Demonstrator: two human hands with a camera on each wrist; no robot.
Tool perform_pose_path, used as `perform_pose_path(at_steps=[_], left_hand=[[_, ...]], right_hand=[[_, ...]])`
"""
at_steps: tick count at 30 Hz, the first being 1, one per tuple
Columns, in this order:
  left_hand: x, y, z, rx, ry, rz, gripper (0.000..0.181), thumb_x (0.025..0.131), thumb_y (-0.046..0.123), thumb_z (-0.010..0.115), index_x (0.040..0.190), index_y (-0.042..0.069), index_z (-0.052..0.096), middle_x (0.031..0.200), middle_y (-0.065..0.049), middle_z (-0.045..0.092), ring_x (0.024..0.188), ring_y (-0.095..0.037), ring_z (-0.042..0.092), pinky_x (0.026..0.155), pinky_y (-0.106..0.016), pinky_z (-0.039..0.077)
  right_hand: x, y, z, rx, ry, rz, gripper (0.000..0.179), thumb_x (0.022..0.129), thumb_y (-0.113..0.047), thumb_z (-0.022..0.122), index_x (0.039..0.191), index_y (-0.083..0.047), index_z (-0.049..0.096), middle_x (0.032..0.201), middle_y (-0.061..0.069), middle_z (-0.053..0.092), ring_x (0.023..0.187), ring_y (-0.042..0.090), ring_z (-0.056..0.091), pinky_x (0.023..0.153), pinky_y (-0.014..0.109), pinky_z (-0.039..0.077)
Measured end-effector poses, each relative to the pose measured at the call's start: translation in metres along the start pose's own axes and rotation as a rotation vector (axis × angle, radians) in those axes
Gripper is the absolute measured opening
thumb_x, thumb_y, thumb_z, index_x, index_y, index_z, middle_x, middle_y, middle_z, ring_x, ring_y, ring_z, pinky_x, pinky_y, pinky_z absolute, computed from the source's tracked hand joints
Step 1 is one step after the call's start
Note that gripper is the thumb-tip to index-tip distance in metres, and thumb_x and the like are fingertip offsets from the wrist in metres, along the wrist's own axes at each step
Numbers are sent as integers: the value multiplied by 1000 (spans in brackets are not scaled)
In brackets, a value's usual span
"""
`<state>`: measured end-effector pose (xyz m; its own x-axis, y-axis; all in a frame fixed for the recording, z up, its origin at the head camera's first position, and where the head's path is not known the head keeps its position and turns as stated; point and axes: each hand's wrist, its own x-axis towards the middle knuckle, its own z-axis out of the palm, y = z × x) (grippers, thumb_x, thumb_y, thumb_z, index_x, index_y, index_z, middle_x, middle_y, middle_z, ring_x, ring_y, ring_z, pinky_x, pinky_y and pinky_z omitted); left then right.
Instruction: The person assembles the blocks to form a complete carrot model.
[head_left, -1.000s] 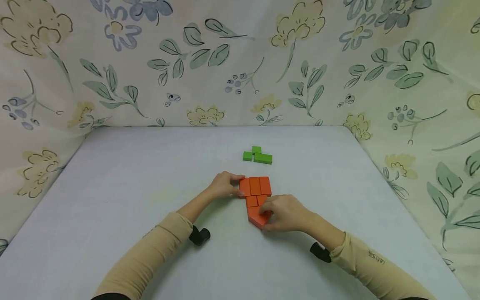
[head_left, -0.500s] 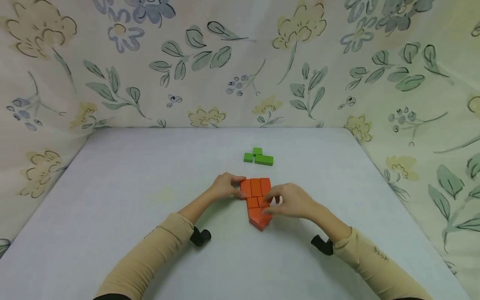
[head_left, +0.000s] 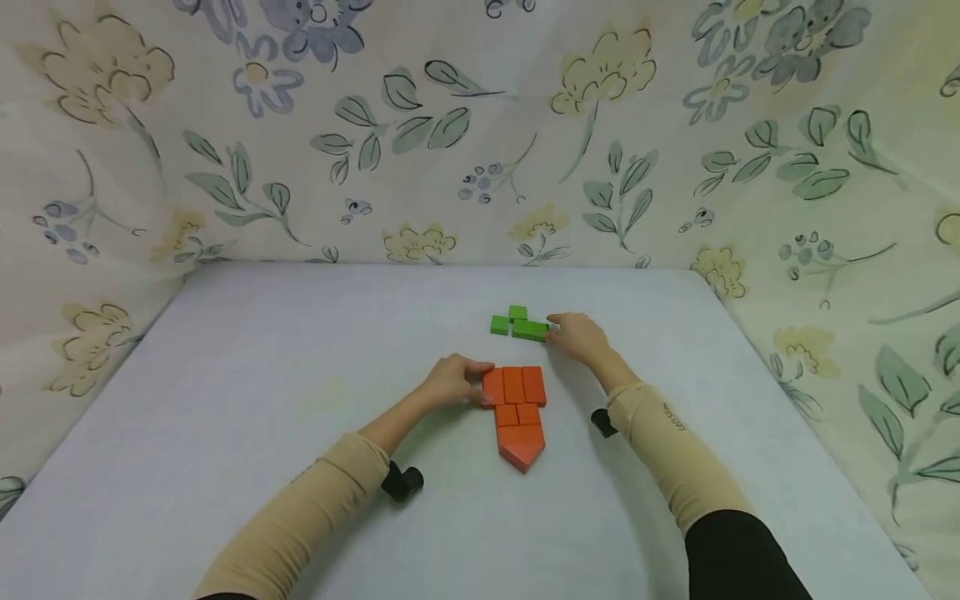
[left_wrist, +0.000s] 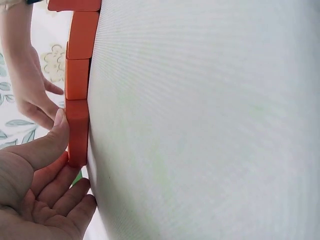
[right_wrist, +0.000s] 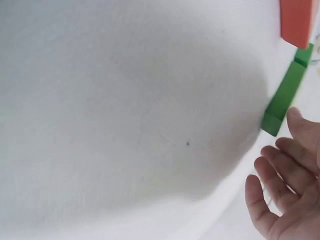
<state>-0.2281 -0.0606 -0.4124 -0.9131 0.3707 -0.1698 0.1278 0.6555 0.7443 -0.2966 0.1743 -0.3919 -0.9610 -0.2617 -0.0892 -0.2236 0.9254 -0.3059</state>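
Note:
Orange blocks lie flat together on the white table: three upright rectangles in a row, with the leftmost orange block (head_left: 492, 387) at my left hand (head_left: 448, 381). Its thumb and fingers pinch that block at its ends, as the left wrist view shows around the block's side (left_wrist: 77, 132). Below the row sit two small orange blocks (head_left: 517, 415) and a pointed orange piece (head_left: 521, 443). My right hand (head_left: 579, 336) reaches to the right end of a long green block (head_left: 529, 331). In the right wrist view its fingers are spread and relaxed, thumb beside the green block (right_wrist: 286, 92).
Two small green cubes, a left cube (head_left: 499, 325) and a back cube (head_left: 517, 312), stand beside the long green block. A flowered cloth (head_left: 420, 150) hangs behind and beside the white table (head_left: 300, 333). Black wrist cameras, such as the left one (head_left: 402, 482), sit under both forearms.
My right hand has left the pointed orange piece and moved up and away to the long green block. My left hand stays at the leftmost orange block. The view has tilted slightly upward.

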Motion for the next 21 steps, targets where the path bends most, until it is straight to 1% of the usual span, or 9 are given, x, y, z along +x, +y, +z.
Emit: perform_pose_path(at_steps=[3,5,8,10,13,17,21], left_hand=[[0,0,1,10,2,6,58,77,11,82,131,6,62,133,-15,59,129,-32,48,107,-45,36],[0,0,2,13,5,9,58,77,12,82,131,6,62,133,-14,59,129,-32,47,108,-45,36],[0,1,1,9,5,15,59,77,12,82,132,6,61,133,-14,59,130,-32,47,109,-45,35],[0,1,1,12,3,19,59,77,12,82,132,5,61,133,-14,59,129,-32,47,109,-45,35],[0,1,1,15,3,23,59,77,12,82,132,5,61,133,-14,59,129,-32,48,109,-45,35],[2,-1,1,14,-3,27,59,78,13,81,133,6,60,135,-14,57,130,-31,47,109,-45,35],[4,-4,2,18,-4,37,60,78,14,82,133,5,59,135,-15,57,130,-32,47,108,-45,35]], right_hand=[[6,-2,5,-17,-34,6,45,98,-21,58,135,3,54,135,23,54,118,38,56,93,49,48],[8,-4,6,-15,-27,-8,43,97,-21,60,133,3,57,132,22,57,118,38,56,93,49,48],[6,-6,5,-19,-14,-26,40,95,-20,64,127,3,61,127,21,61,112,35,60,90,48,50],[4,-7,5,-28,-16,-50,39,94,-21,65,125,3,63,124,21,63,109,34,62,89,47,51],[1,-9,5,-35,-40,-103,39,93,-21,66,123,3,64,121,20,65,108,33,63,89,45,51],[-2,-11,6,-10,-76,-160,39,92,-21,67,123,2,65,116,18,68,103,29,65,87,41,52],[-4,-13,7,46,-107,-185,40,89,-21,72,122,0,67,113,15,70,95,24,65,83,39,53]])
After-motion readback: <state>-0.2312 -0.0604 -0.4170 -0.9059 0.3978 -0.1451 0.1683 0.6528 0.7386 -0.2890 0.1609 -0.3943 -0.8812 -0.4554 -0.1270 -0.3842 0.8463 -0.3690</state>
